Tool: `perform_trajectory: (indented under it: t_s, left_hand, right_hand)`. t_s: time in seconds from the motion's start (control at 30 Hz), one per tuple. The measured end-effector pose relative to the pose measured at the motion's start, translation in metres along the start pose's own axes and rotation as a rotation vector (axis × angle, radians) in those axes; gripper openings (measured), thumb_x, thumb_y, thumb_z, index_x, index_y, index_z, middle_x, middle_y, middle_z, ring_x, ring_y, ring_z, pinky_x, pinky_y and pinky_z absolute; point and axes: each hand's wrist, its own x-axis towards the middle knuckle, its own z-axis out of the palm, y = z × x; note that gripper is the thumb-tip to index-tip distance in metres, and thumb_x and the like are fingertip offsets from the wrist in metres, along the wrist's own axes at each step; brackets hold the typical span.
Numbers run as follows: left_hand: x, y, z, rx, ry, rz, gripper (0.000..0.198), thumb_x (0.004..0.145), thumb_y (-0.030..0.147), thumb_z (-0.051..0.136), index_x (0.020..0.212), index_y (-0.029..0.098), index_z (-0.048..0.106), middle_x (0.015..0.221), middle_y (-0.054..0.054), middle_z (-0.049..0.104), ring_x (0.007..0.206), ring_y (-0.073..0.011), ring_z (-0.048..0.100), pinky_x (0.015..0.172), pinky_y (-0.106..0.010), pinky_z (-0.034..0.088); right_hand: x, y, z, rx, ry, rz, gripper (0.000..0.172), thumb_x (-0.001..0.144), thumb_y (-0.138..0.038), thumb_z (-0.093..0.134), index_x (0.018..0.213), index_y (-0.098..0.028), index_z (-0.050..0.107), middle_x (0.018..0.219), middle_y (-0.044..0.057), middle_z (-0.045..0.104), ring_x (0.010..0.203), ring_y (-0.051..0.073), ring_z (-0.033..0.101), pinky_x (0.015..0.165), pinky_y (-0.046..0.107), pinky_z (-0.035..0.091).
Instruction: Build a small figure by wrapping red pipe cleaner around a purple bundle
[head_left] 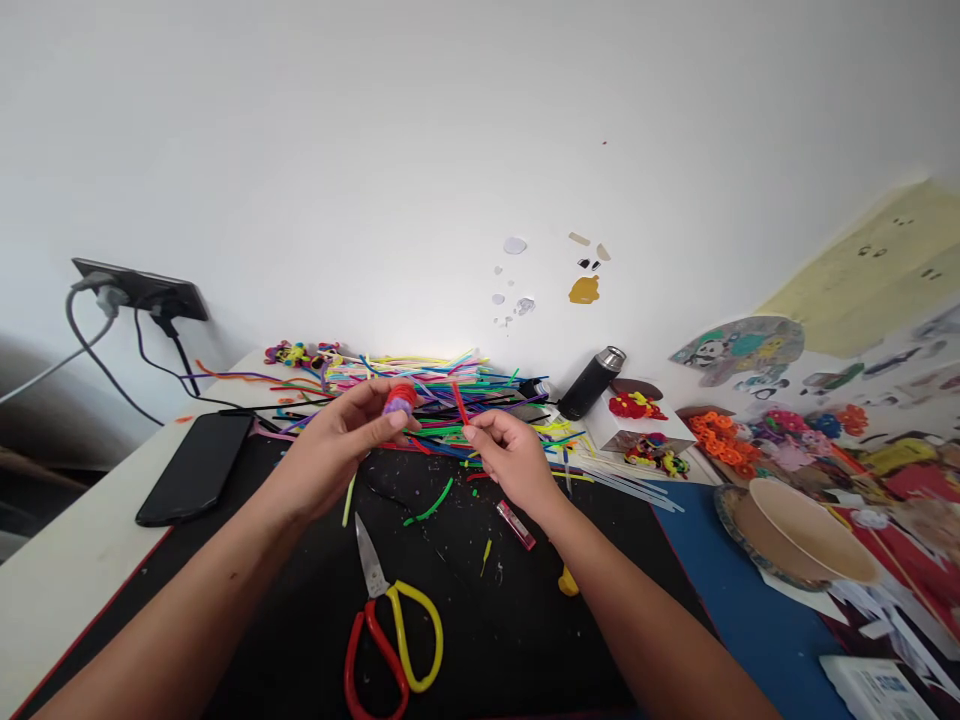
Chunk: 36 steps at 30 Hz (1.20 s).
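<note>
My left hand (337,440) is closed on a small coiled piece (401,398), red on top and purple below. To its right my right hand (510,455) pinches a short red pipe cleaner (459,402), which points up and slightly left from the fingertips. The two hands are apart. Behind them lies a wide pile of many-coloured pipe cleaners (420,372). Scissors (382,590) with one red and one yellow handle rest on the black mat (480,640) below my left hand. A red lighter-like object (516,525) lies below my right hand, and a green piece (431,505) between the arms.
A black phone (196,468) lies at the left by a wall socket (141,290) with cables. A black bottle (592,383) leans near a white box (637,432) at the back right. Farther right are bowls (810,530) and orange craft pieces (724,440).
</note>
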Motion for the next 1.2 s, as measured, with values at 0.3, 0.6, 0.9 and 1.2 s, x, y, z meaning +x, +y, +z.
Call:
perform_trajectory:
  t_s: [0.3,0.6,0.9,1.2]
  left_hand:
    - [-0.004,0.002,0.003,-0.218,-0.174,-0.169,0.047,0.080,0.053,0.085,0.114,0.023,0.073,0.126,-0.014,0.077,0.101,-0.0333,0.079,0.084,-0.042,0.065]
    - [0.005,-0.007,-0.008,0.167,-0.068,0.020,0.049,0.084,0.053,0.082,0.121,0.024,0.067,0.117,-0.008,0.074,0.107,-0.0275,0.072,0.092,-0.039,0.057]
    - [-0.010,-0.079,0.032,0.846,-0.467,0.200,0.042,0.083,0.028,0.074,0.125,0.024,0.067,0.117,-0.008,0.067,0.107,-0.0286,0.066,0.098,-0.044,0.054]
    - [-0.020,-0.110,0.047,0.977,-0.500,0.271,0.057,0.083,0.025,0.076,0.139,0.019,0.063,0.134,-0.015,0.069,0.128,-0.0345,0.057,0.114,-0.053,0.045]
  right_hand:
    - [-0.015,-0.004,0.014,0.107,-0.167,0.144,0.030,0.086,-0.050,0.075,0.086,-0.022,0.065,0.054,-0.009,0.048,0.041,0.010,0.039,0.042,0.023,0.027]
    - [-0.025,-0.005,0.006,0.499,-0.031,0.263,0.036,0.078,-0.050,0.085,0.083,-0.020,0.065,0.043,-0.014,0.035,0.036,0.006,0.022,0.040,0.023,0.016]
    - [-0.054,-0.041,-0.028,0.780,-0.059,0.353,0.031,0.080,-0.045,0.086,0.084,-0.020,0.068,0.041,-0.015,0.028,0.035,0.005,0.015,0.042,0.023,0.014]
    - [-0.086,0.012,-0.003,0.852,0.003,0.549,0.040,0.072,-0.045,0.092,0.086,-0.016,0.070,0.041,-0.015,0.035,0.036,0.003,0.020,0.040,0.021,0.012]
